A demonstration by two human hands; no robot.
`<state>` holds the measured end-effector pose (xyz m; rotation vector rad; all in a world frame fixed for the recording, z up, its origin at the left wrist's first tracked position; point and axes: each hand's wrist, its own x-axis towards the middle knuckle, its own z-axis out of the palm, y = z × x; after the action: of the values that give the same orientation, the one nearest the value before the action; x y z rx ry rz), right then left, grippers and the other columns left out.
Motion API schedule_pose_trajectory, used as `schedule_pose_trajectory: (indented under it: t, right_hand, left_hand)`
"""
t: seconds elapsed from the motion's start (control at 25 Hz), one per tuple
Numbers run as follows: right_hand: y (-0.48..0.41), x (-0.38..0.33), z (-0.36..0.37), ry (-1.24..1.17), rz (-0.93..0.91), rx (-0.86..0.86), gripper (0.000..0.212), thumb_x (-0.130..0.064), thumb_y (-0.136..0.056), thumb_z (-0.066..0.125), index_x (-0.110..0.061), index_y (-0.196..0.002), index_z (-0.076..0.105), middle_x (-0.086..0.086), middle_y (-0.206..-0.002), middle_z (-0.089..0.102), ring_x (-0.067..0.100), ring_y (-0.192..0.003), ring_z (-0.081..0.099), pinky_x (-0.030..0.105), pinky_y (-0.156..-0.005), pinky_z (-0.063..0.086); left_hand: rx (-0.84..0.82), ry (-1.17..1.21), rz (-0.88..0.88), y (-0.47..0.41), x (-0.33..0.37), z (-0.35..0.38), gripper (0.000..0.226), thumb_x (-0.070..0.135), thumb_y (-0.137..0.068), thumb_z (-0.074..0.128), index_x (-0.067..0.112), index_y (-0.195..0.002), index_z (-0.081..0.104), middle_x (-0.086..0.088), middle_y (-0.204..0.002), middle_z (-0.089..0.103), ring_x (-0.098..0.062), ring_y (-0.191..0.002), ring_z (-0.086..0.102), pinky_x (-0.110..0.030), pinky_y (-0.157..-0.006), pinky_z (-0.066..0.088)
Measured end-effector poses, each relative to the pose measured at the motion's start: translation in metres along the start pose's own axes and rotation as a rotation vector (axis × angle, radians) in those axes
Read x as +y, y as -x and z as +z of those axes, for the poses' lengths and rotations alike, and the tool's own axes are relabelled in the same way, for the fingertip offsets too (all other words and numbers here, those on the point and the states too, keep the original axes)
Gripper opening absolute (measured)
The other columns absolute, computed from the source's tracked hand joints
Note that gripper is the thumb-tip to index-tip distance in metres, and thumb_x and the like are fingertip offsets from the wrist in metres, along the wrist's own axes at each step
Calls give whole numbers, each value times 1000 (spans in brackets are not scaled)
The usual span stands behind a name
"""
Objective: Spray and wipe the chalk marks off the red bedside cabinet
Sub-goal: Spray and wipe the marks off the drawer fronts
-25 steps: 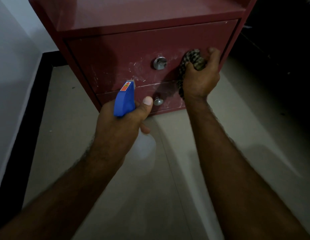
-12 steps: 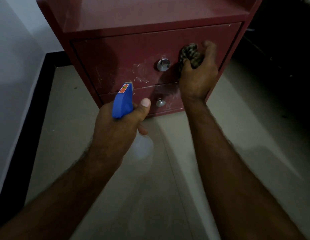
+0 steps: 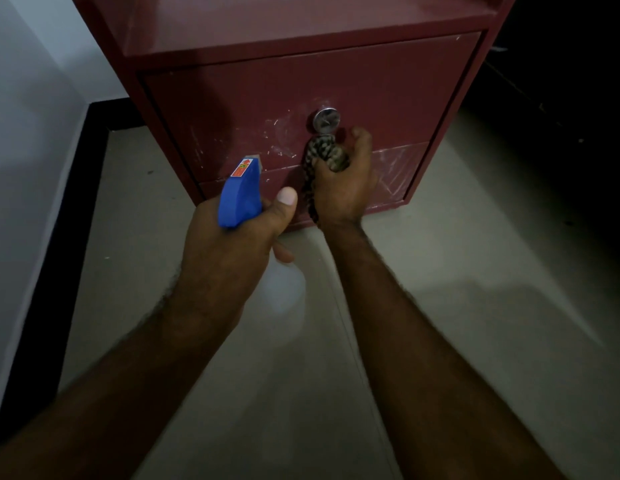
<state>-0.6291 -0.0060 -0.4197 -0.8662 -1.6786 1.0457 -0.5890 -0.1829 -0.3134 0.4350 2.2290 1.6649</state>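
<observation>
Right hand [image 3: 343, 188] fisted round a patterned cloth [image 3: 324, 155], cloth against the upper drawer front just below the round metal knob [image 3: 326, 120]. Left hand [image 3: 229, 251] grips the blue spray bottle [image 3: 240, 199], nozzle facing the red cabinet [image 3: 301, 84]. White chalk marks [image 3: 277, 140] left of the knob, more on the lower drawer [image 3: 395, 171] at right. Cabinet stands on a pale floor [image 3: 475, 271].
</observation>
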Motion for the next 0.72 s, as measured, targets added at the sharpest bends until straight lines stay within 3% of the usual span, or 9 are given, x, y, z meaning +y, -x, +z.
schedule_pose_trajectory:
  t: [0.08,0.2,0.36,0.4,0.52,0.72]
  right_hand:
    - [-9,1,-2,-62,97,97,56,-6,-79,79,-19,-129,56,-10,-103,69,13,-92,70,41,-82,62]
    - [-27,-3,-7,-94,196,264,54,-7,-78,80,-16,-126,57,-10,-94,67,13,-87,69,43,-83,62]
    - [-4,-14,11,-67,185,171,48,-7,-79,83,-14,-121,61,-21,-90,59,2,-81,62,17,-73,55]
    - [2,-13,15,-59,168,123,48,-8,-79,84,-15,-121,61,-18,-93,62,4,-83,64,17,-73,55]
    - [0,-4,12,-60,212,73,52,-9,-79,84,-19,-121,56,-8,-99,69,13,-89,70,37,-79,64]
    - [-8,-2,13,-102,375,140,55,-10,-80,84,-18,-127,56,-3,-111,68,16,-97,68,40,-88,63]
  left_hand:
    - [13,-7,21,-1,-2,-8,43,44,-90,67,2,-87,57,-28,-75,67,-29,-65,72,-40,-71,57]
    - [31,-14,28,-1,-5,-18,47,44,-90,66,-2,-90,57,-28,-76,67,-24,-63,72,-37,-72,55]
    - [36,-39,25,2,-7,-21,47,44,-91,65,-3,-93,58,-23,-75,68,-22,-67,72,-29,-72,49]
    - [33,-35,26,2,-6,-21,49,44,-91,65,-4,-94,57,-24,-76,68,-24,-68,72,-32,-74,52]
    - [16,11,27,5,-3,-22,47,45,-90,68,-1,-91,57,-30,-81,65,-30,-66,72,-48,-77,59]
    - [36,-19,55,10,0,-30,42,43,-90,67,2,-88,57,-27,-81,65,-27,-63,71,-41,-73,59]
